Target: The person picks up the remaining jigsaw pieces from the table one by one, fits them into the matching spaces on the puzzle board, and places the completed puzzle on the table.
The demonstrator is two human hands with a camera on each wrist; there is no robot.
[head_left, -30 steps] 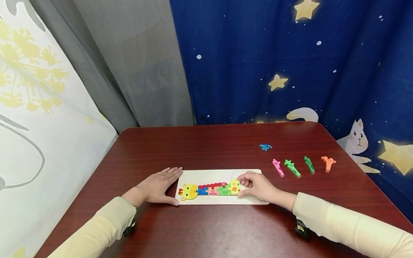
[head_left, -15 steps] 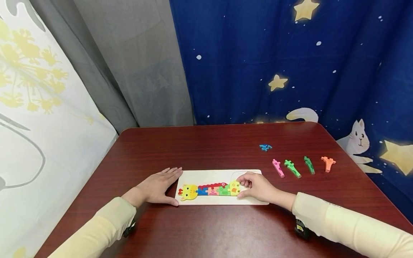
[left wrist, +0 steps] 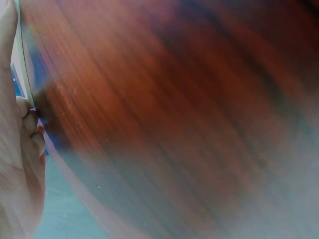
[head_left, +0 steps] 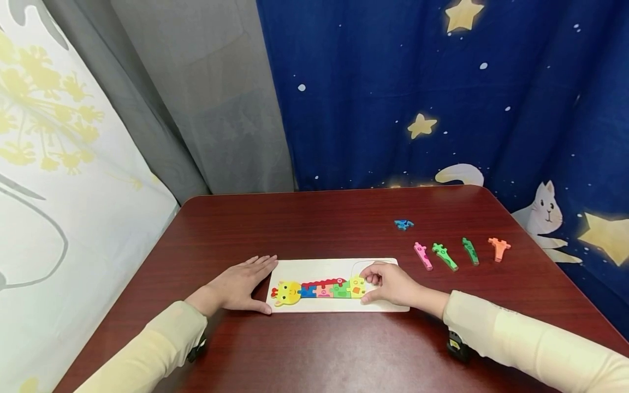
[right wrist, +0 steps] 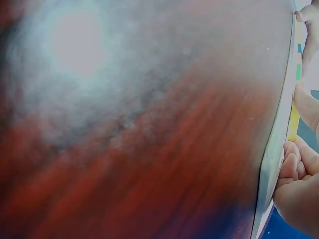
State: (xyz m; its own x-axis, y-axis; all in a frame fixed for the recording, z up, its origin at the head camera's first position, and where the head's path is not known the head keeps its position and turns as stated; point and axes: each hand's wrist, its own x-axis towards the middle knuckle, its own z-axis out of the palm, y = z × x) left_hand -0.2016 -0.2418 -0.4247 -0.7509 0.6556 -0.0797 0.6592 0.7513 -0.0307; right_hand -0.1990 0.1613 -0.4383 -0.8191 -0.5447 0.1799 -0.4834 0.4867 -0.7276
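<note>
A pale wooden puzzle board (head_left: 314, 267) lies on the table, bearing a giraffe made of coloured pieces. The yellow head (head_left: 287, 293) is at the left, followed by blue, pink and green neck pieces (head_left: 325, 291) with a red mane strip (head_left: 319, 283) above. My right hand (head_left: 393, 286) pinches a yellow puzzle piece (head_left: 357, 286) at the neck's right end, between thumb and curled fingers; the yellow edge (right wrist: 293, 122) shows between them in the right wrist view. My left hand (head_left: 243, 284) rests with fingers extended against the board's left end.
Loose puzzle pieces lie beyond the board to the right: blue (head_left: 404, 224), pink (head_left: 423, 256), light green (head_left: 444, 256), dark green (head_left: 470, 251) and orange (head_left: 499, 249). The dark red table (head_left: 314, 349) ends at curtains (head_left: 368, 109) behind.
</note>
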